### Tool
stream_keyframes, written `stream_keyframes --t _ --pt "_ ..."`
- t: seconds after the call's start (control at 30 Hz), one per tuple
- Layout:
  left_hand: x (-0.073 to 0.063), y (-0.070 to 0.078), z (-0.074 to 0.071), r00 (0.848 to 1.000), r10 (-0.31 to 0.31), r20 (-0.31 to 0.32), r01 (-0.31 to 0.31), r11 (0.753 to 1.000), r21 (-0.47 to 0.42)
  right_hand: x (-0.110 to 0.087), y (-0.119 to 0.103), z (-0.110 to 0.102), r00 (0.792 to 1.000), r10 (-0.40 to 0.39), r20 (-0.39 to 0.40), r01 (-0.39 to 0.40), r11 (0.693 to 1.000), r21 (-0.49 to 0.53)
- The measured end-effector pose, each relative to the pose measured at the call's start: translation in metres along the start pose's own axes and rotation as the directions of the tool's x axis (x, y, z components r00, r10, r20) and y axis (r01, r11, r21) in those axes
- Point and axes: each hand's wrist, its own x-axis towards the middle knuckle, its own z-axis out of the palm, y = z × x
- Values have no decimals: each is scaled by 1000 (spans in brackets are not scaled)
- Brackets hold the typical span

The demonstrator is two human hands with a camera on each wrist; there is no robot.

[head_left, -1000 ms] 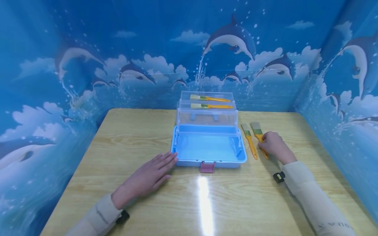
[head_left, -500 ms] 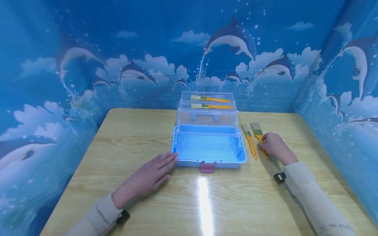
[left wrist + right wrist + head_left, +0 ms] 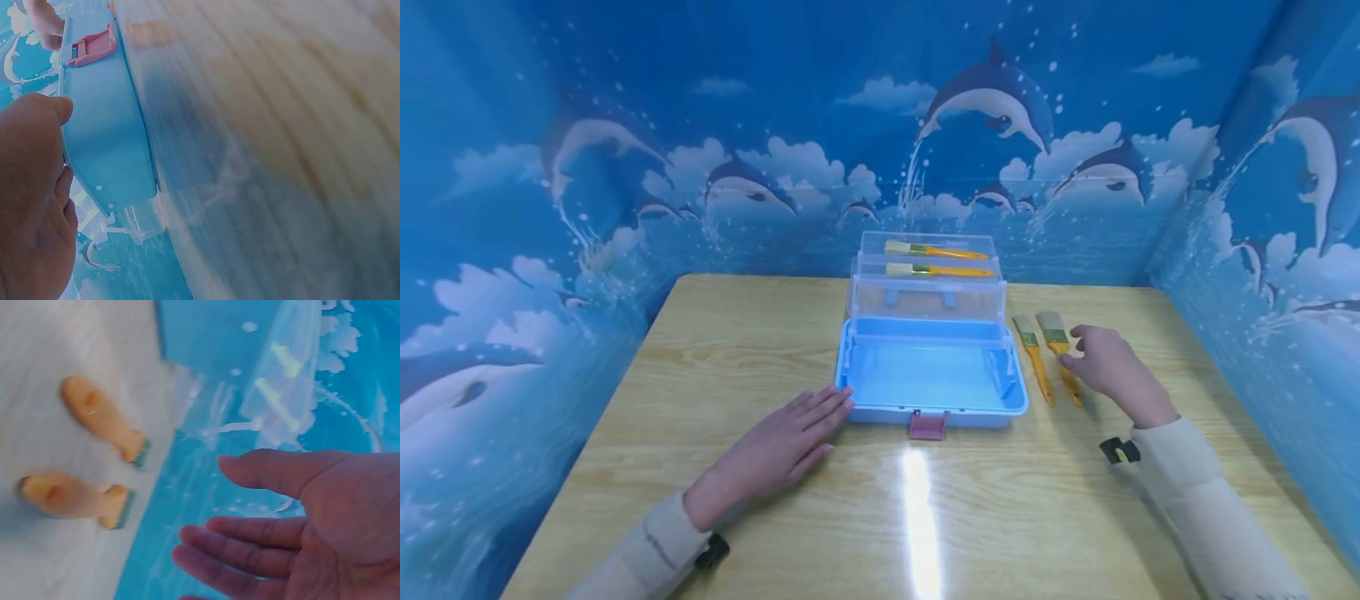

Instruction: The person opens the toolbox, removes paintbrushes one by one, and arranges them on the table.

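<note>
The blue plastic box (image 3: 925,375) stands with its clear lid and trays raised behind it. My left hand (image 3: 782,446) lies with straight fingers, their tips at the box's front left corner; the left wrist view shows the thumb at the rim. To the right of the box, a narrow paintbrush (image 3: 1037,367) and a wider paintbrush (image 3: 1056,342) lie on the table, bristles pointing away from me. My right hand (image 3: 1112,367) is just right of the wider brush, fingers loosely spread. In the right wrist view this hand (image 3: 300,525) holds nothing, and both orange handles lie apart from it.
Two more paintbrushes, an upper one (image 3: 936,250) and a lower one (image 3: 940,271), lie across the raised clear trays. A pink latch (image 3: 927,427) hangs at the box's front. Blue dolphin-print cloth (image 3: 775,125) surrounds the back and sides of the wooden table (image 3: 737,333).
My right hand has let go of the wider paintbrush's handle and drawn slightly up and right, its fingers spreading. The wider brush stays on the table. My left hand has stayed in place.
</note>
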Motion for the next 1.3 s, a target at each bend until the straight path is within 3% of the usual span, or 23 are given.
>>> stream_keyframes --t 0.27,0.5,0.73,1.07,1.3 --pt "1 0 0 1000 -13 9 13 1000 4 -10 -28 -15 988 -119 -94 122 992 23" --pt "1 -1 0 1000 7 -9 -7 1000 13 -17 -51 -26 970 -169 -172 164 985 -46" --pt "1 0 -2 1000 -6 14 6 1000 2 -15 -77 -36 947 -220 -232 211 975 -65" --pt "0 0 0 1000 -5 8 5 1000 11 6 -99 -44 926 -301 -229 291 954 -76" --pt "0 0 0 1000 0 1 0 1000 5 27 -106 -45 923 -338 -186 330 941 -76"
